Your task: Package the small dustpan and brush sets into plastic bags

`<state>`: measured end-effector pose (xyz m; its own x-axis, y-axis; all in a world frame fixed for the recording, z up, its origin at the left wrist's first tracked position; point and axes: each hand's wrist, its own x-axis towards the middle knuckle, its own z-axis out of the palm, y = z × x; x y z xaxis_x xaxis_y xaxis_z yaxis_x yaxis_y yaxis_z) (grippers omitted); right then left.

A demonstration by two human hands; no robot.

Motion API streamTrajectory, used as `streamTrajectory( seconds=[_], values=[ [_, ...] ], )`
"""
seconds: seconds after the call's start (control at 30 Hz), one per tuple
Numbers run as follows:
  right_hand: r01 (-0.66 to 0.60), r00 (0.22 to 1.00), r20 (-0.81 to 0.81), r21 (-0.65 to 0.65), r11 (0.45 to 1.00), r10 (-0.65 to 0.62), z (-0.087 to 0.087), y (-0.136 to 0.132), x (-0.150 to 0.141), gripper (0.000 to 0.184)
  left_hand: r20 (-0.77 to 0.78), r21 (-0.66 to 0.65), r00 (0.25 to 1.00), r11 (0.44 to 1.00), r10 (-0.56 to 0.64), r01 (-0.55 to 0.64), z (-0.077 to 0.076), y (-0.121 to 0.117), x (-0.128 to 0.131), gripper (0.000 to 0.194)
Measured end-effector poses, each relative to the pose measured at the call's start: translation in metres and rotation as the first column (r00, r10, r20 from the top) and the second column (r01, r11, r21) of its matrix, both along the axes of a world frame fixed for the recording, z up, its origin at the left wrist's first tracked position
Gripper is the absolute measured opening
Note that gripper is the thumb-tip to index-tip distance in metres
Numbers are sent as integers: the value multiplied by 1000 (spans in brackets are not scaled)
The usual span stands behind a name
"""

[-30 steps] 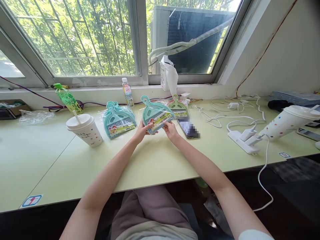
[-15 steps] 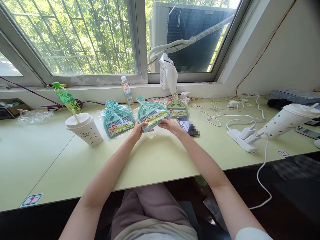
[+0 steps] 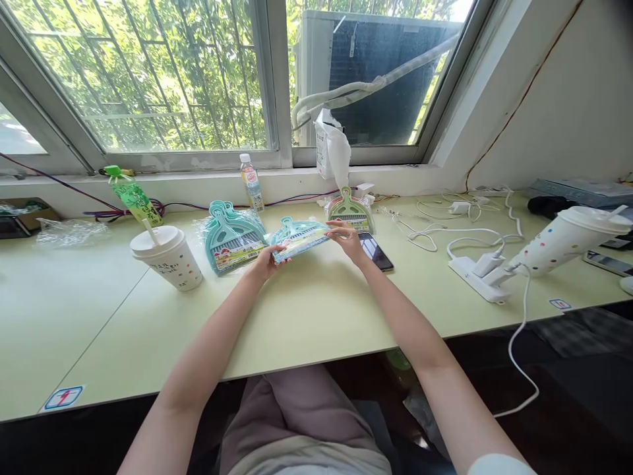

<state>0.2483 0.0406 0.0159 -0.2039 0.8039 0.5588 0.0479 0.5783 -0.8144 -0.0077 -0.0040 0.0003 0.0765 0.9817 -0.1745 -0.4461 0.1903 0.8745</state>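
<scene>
Between my hands is a teal mini dustpan and brush set (image 3: 301, 239) in clear wrap, tipped so that its lower edge with the label faces me and its handle points away. My left hand (image 3: 266, 262) is closed on its left corner, the thumb on top. At the right corner, my right hand (image 3: 349, 239) pinches the wrapped edge. Just to the left lies a stack of similar teal dustpan sets (image 3: 232, 237). Beyond my right hand stands a green dustpan set with a red-edged handle (image 3: 352, 210), and a phone (image 3: 376, 252) lies beside my right wrist.
A lidded paper cup (image 3: 168, 257) and a green bottle (image 3: 132, 194) stand on the left. A small bottle (image 3: 252, 183) and a tissue pack (image 3: 332, 145) are at the window. On the right are a power strip (image 3: 477, 280), white cables and another cup (image 3: 568, 241).
The held dustpan set has shifted a little left and tipped back, its handle lowered away from me. My right hand has moved up to the set's right corner.
</scene>
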Motion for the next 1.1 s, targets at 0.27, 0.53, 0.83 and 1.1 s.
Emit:
streamTrajectory(
  seconds=[0.27,0.53,0.83,1.1],
  values=[
    [180,984,-10,27,983,-180,-20,13,-2,21,-65,-97,984,983,-164,158,-2,-4,9,50],
    [253,967,39,0,968,-253,-24,18,6,32,7,-91,990,986,-139,139,-1,-6,12,46],
    [251,963,68,136,958,-262,-19,9,-4,26,79,-162,995,984,-54,67,5,-8,11,54],
    [318,869,311,247,915,-386,-9,0,-9,22,79,-178,995,981,-63,76,7,-7,7,50]
  ],
)
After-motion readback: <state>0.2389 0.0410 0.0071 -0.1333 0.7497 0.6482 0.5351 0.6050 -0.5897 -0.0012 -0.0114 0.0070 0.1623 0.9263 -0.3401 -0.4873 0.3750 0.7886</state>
